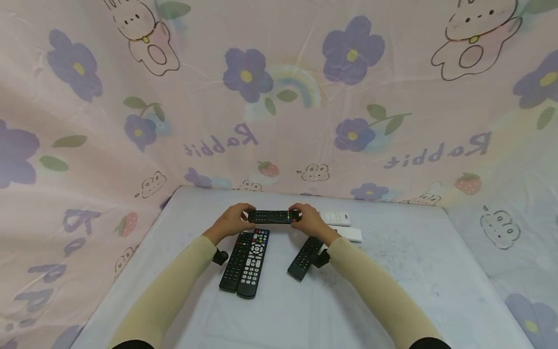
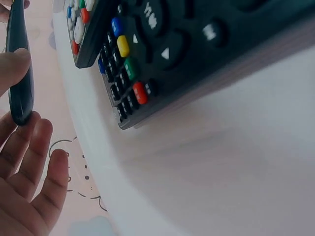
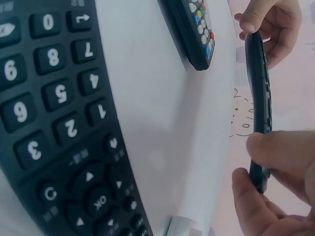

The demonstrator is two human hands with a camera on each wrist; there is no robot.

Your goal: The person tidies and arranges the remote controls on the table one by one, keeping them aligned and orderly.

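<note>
A black remote control (image 1: 273, 216) is held sideways above the far part of the table, its button side toward the head camera. My left hand (image 1: 230, 223) pinches its left end, with the thumb (image 2: 12, 66) against it in the left wrist view. The right end is gripped between the thumb (image 3: 275, 150) and fingers of my right hand (image 1: 311, 222). Below the left hand lie two more black remotes side by side, a plainer one (image 1: 233, 271) and one with white buttons (image 1: 253, 264). Another black remote (image 1: 301, 264) lies at a slant under the right wrist, which partly covers it.
Two white remotes, one with its buttons visible (image 1: 337, 218) and one mostly plain (image 1: 350, 234), lie beyond the right hand, partly hidden by it. A white cloth (image 1: 392, 291) covers the table. Patterned pink curtains (image 1: 296, 121) stand at the back and sides.
</note>
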